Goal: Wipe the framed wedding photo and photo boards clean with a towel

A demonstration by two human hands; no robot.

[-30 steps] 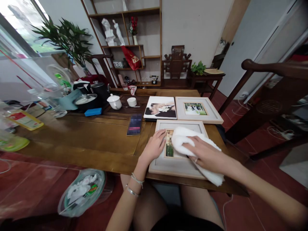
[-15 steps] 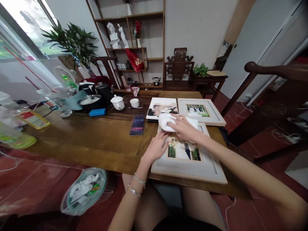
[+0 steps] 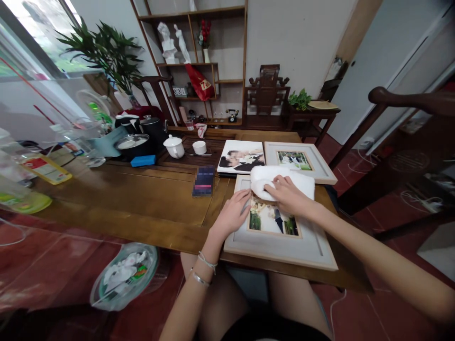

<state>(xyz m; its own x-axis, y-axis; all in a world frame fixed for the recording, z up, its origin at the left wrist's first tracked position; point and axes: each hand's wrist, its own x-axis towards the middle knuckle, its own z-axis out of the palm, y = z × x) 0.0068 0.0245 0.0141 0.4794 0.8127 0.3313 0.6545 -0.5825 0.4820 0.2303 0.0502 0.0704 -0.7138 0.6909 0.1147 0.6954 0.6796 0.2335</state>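
Note:
A pale framed photo (image 3: 280, 246) lies flat at the near edge of the wooden table (image 3: 142, 199). My left hand (image 3: 232, 214) rests open on the frame's left side and holds it down. My right hand (image 3: 289, 196) presses a folded white cloth (image 3: 280, 177) onto the frame's upper part, fingers curled over the cloth. The picture inside shows below my right hand.
A second framed photo (image 3: 301, 161) and a frameless print (image 3: 242, 163) lie beyond. A phone (image 3: 204, 181) lies to the left. A tea set with kettle (image 3: 151, 132), teapot (image 3: 175, 147) and cup (image 3: 199, 148) stands further back. A bin (image 3: 122, 277) sits on the floor.
My right hand swept the cloth from the frame's lower right up to its top edge, then shifted slightly right. The left hand stayed on the frame's left side.

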